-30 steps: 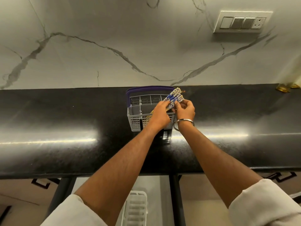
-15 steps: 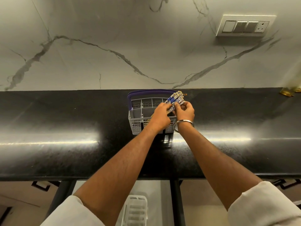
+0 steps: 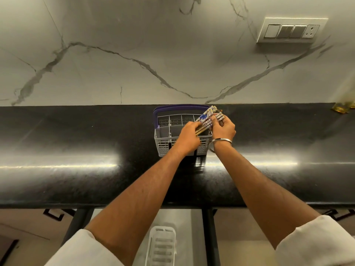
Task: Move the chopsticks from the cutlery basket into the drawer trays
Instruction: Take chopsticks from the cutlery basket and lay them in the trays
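Patterned chopsticks form a bundle over the grey cutlery basket on the black desk, decorated ends pointing up-right, both the left hand and right hand fingers clamped on them.

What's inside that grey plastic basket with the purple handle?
The grey plastic cutlery basket shows bare divider compartments at the back. Patterned chopsticks angle out, gripped by the left hand and right hand, which cover the front compartments.

Counts: one basket, two hands, one bundle.
One cutlery basket, two hands (left hand, right hand), one bundle of chopsticks, exact number unclear; one drawer tray.
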